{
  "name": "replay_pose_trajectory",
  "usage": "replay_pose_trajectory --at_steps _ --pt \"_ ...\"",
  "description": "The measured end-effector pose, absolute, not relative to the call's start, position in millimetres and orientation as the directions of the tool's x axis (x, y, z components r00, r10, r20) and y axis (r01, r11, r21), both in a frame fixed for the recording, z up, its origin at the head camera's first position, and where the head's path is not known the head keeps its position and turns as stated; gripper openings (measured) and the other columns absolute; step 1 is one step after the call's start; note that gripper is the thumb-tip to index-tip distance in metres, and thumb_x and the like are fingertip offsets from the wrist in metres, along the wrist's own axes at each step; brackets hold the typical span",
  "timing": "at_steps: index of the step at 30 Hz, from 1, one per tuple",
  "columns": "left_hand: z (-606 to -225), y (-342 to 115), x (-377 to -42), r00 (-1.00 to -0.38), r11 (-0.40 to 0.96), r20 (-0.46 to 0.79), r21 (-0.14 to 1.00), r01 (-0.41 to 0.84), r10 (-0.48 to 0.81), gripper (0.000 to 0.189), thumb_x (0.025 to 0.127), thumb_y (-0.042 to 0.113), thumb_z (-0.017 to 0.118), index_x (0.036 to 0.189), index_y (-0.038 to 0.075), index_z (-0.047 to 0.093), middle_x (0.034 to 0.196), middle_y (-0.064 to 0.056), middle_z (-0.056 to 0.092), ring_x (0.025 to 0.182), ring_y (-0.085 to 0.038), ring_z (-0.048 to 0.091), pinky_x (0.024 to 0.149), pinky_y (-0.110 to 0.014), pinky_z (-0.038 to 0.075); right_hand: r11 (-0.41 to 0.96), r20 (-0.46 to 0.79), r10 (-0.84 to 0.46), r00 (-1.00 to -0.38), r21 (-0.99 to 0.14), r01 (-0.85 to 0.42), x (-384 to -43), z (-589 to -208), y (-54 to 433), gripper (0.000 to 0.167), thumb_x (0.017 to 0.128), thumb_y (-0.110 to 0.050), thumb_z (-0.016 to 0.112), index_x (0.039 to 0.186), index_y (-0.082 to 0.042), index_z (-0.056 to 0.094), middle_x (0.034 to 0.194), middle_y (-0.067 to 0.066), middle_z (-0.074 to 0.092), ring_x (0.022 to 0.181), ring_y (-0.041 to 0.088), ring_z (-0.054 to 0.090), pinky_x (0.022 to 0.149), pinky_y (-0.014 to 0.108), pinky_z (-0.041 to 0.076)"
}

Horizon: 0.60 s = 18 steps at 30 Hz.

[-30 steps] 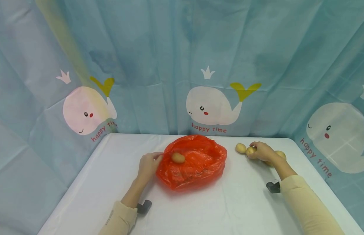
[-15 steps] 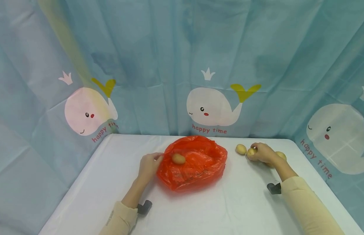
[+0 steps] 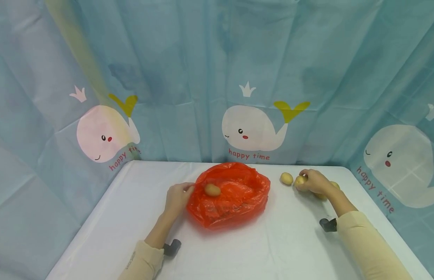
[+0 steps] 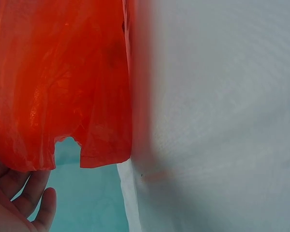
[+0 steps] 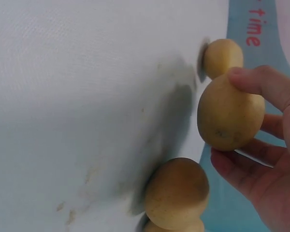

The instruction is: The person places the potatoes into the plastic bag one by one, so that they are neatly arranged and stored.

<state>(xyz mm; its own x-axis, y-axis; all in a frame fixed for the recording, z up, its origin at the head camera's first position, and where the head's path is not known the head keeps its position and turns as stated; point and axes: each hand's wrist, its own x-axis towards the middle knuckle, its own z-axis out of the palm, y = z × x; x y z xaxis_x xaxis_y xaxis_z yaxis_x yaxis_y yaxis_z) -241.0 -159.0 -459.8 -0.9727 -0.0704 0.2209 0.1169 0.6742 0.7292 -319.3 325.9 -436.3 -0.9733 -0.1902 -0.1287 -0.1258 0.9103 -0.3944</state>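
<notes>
My right hand (image 3: 315, 182) grips a yellowish potato (image 5: 229, 111) between thumb and fingers at the table's back right. A smaller-looking potato (image 5: 223, 57) lies just past it, and more potatoes (image 5: 176, 193) lie close together on the near side of the hand, partly hidden by the wrist in the head view. Mid-table stands a thin red plastic bag (image 3: 234, 210), its mouth spread upward. One browner potato (image 3: 212, 189) shows inside it. At the bag's left rim, my left hand (image 3: 176, 198) pinches the plastic; the exact contact is partly hidden in the left wrist view.
A white cloth covers the table (image 3: 255, 252). Behind and beside it hangs a blue curtain (image 3: 202, 77) with whale prints. Dark camera mounts (image 3: 172, 247) stick out at both wrists, the left one low over the table.
Both hands stay almost where they were. The right hand's potato has barely shifted. The bag and the potato in it look unchanged.
</notes>
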Motion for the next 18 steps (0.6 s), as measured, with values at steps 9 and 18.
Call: replay_pose_trajectory --at_steps 9,18 --pt "-461 -159 -242 -0.971 0.674 0.23 0.729 0.124 -0.071 0.026 0.095 0.022 0.06 0.11 0.006 0.074 0.107 -0.011 0.075 0.104 -0.031 0.068 0.091 -0.047 0.056 0.905 -0.106 -0.203 -0.974 -0.399 -0.145 -320 -426 321 0.063 0.079 -0.026 0.075 0.126 0.01 0.054 0.114 0.029 0.061 0.092 0.031 0.06 0.08 0.044 0.053" --pt "-464 -161 -245 -0.962 0.679 0.266 0.718 0.156 -0.06 0.025 0.095 0.018 0.059 0.109 0.004 0.074 0.106 -0.012 0.075 0.105 -0.032 0.068 0.092 -0.048 0.056 0.891 -0.079 -0.243 -0.967 -0.413 -0.19 -321 -421 316 0.061 0.08 -0.025 0.075 0.125 0.01 0.055 0.114 0.028 0.062 0.093 0.03 0.059 0.077 0.04 0.053"
